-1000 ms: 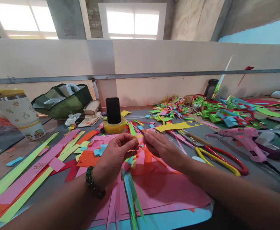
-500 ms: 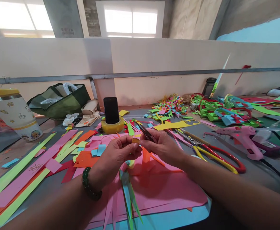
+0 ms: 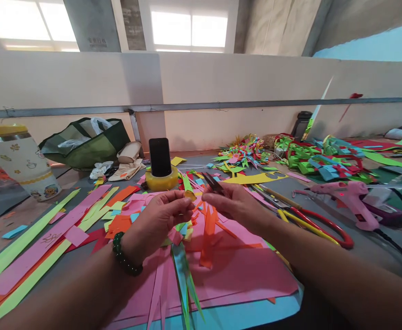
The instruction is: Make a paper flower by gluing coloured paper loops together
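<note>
My left hand (image 3: 165, 211), a green bead bracelet on its wrist, pinches a small curled yellow paper piece (image 3: 189, 195) between thumb and fingers. To its right, my right hand (image 3: 233, 201) is closed round dark tweezers (image 3: 213, 184). Their two prongs point up and left, slightly apart, with nothing seen between them. A small gap separates the tweezers from the yellow piece. Beneath both hands lie pink paper sheets (image 3: 242, 270), bearing an orange strip (image 3: 208, 240) and a bunch of pointed blue and green strips (image 3: 181, 266).
Scissors with red and yellow handles (image 3: 324, 229) and a pink glue gun (image 3: 355, 199) lie at right. A phone (image 3: 160, 157) leans in a tape roll (image 3: 163, 179). Long paper strips (image 3: 46, 238) cover the left side, near a tumbler (image 3: 24, 162) and green bag (image 3: 84, 146). Cut-paper heaps (image 3: 245, 153) sit behind.
My hands have moved slightly apart, the left one a little to the left with the yellow piece. The tweezers' prongs now show spread, and more of the orange strip is visible.
</note>
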A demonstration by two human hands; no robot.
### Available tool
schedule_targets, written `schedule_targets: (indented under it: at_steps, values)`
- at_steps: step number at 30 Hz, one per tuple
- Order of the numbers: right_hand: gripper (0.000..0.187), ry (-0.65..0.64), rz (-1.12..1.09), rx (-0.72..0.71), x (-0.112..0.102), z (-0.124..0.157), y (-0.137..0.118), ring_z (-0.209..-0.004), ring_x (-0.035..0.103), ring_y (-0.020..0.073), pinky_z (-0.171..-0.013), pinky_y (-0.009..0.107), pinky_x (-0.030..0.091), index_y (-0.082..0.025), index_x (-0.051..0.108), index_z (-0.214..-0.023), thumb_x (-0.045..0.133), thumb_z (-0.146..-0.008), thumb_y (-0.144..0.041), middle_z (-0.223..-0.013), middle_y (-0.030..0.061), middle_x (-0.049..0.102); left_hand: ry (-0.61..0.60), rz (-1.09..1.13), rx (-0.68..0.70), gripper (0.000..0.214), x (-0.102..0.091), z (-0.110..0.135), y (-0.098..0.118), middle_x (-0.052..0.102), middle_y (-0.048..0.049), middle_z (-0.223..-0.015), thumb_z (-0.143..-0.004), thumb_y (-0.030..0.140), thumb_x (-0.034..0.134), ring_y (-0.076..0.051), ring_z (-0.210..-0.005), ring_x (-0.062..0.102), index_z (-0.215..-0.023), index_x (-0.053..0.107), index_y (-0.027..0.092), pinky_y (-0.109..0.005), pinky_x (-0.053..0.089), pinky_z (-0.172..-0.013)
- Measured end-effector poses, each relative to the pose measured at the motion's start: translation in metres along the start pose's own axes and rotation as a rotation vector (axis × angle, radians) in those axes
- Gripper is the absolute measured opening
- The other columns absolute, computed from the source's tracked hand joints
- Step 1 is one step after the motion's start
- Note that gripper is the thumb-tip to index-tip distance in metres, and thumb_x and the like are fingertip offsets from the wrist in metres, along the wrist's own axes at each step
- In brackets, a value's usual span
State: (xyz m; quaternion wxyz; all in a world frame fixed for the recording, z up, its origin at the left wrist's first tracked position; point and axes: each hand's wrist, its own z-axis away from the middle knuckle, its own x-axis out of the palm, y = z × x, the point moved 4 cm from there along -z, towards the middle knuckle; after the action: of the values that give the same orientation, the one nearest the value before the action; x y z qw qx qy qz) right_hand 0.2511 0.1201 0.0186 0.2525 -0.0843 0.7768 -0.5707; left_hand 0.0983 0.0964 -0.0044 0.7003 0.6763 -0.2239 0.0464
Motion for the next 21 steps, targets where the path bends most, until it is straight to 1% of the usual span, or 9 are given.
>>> schedule_targets:
  at_steps: [1, 3, 6, 10, 12, 14, 16, 18, 21]
  values:
    - [0.036, 0.01, 0.034, -0.001, 0.0, 0.0, -0.001, -0.052, 0.034, 0.007, -0.047, 0.022, 0.028, -0.016, 0.056, -0.077, 0.064, -0.076, -0.051, -0.058, -0.0057, 0.04, -0.015, -0.016, -0.002, 0.015, 0.001, 0.0, 0.0, 0.059, 0.0005, -0.068, -0.069, 0.022, 0.076, -0.007, -0.062, 0.054, -0.07, 0.064, 0.013, -0.019, 0.045, -0.064]
    - [0.035, 0.011, 0.073, -0.021, 0.003, 0.001, -0.001, -0.059, 0.04, 0.0087, -0.053, 0.023, 0.033, -0.015, 0.057, -0.074, 0.068, -0.074, -0.049, -0.064, -0.003, 0.046, -0.047, -0.056, -0.01, 0.015, 0.003, 0.001, -0.001, 0.058, 0.0008, -0.065, -0.069, 0.022, 0.076, -0.007, -0.059, 0.053, -0.069, 0.064, 0.013, -0.019, 0.044, -0.06]
    - [0.037, -0.009, 0.068, -0.055, 0.008, 0.001, 0.001, -0.061, 0.041, 0.0097, -0.057, 0.025, 0.035, -0.016, 0.056, -0.071, 0.066, -0.075, -0.051, -0.063, -0.0027, 0.046, -0.061, -0.081, -0.032, 0.017, 0.004, 0.001, -0.005, 0.058, 0.0005, -0.064, -0.068, 0.024, 0.077, -0.007, -0.058, 0.053, -0.069, 0.065, 0.013, -0.018, 0.042, -0.057]
    - [0.04, 0.009, 0.051, -0.066, 0.009, 0.0, 0.001, -0.062, 0.043, 0.0102, -0.059, 0.025, 0.037, -0.017, 0.054, -0.071, 0.065, -0.074, -0.055, -0.065, -0.0022, 0.047, -0.063, -0.08, -0.057, 0.019, 0.004, 0.001, -0.008, 0.063, -0.0023, -0.07, -0.071, 0.03, 0.076, -0.009, -0.064, 0.058, -0.076, 0.067, 0.013, -0.019, 0.044, -0.061]
    - [0.041, 0.003, 0.033, -0.042, 0.008, 0.001, 0.002, -0.057, 0.039, 0.0088, -0.052, 0.023, 0.034, -0.017, 0.053, -0.072, 0.061, -0.076, -0.058, -0.061, -0.0038, 0.044, -0.073, -0.09, -0.058, 0.021, 0.003, 0.0, -0.007, 0.064, -0.0025, -0.07, -0.072, 0.032, 0.076, -0.009, -0.064, 0.058, -0.076, 0.068, 0.013, -0.02, 0.045, -0.062]
    - [0.044, -0.039, -0.001, 0.014, 0.006, 0.001, 0.003, -0.047, 0.029, 0.007, -0.043, 0.022, 0.025, -0.017, 0.053, -0.077, 0.047, -0.084, -0.06, -0.054, -0.0068, 0.035, -0.071, -0.086, -0.052, 0.021, 0.001, -0.002, -0.005, 0.063, -0.0015, -0.069, -0.071, 0.032, 0.076, -0.008, -0.062, 0.057, -0.072, 0.066, 0.013, -0.019, 0.045, -0.062]
    - [0.047, -0.096, -0.028, 0.083, 0.004, 0.002, 0.005, -0.042, 0.021, 0.0066, -0.039, 0.022, 0.017, -0.016, 0.054, -0.082, 0.034, -0.091, -0.057, -0.05, -0.0086, 0.029, -0.063, -0.074, -0.051, 0.021, -0.002, -0.003, -0.002, 0.063, -0.0006, -0.069, -0.072, 0.031, 0.076, -0.007, -0.061, 0.057, -0.071, 0.065, 0.013, -0.018, 0.046, -0.062]
    - [0.047, -0.138, -0.016, 0.124, 0.003, 0.003, 0.006, -0.042, 0.019, 0.0063, -0.038, 0.022, 0.015, -0.015, 0.054, -0.082, 0.032, -0.093, -0.054, -0.05, -0.0085, 0.029, -0.052, -0.067, -0.053, 0.02, -0.005, -0.005, -0.001, 0.063, -0.0003, -0.069, -0.073, 0.031, 0.076, -0.007, -0.061, 0.057, -0.071, 0.065, 0.013, -0.018, 0.047, -0.063]
    - [0.048, -0.189, 0.042, 0.163, 0.003, 0.004, 0.007, -0.043, 0.022, 0.0063, -0.04, 0.022, 0.016, -0.014, 0.054, -0.079, 0.034, -0.092, -0.056, -0.05, -0.0082, 0.029, -0.02, -0.07, -0.044, 0.02, -0.009, -0.007, 0.0, 0.063, -0.0008, -0.069, -0.073, 0.03, 0.075, -0.007, -0.062, 0.058, -0.071, 0.065, 0.013, -0.017, 0.048, -0.063]
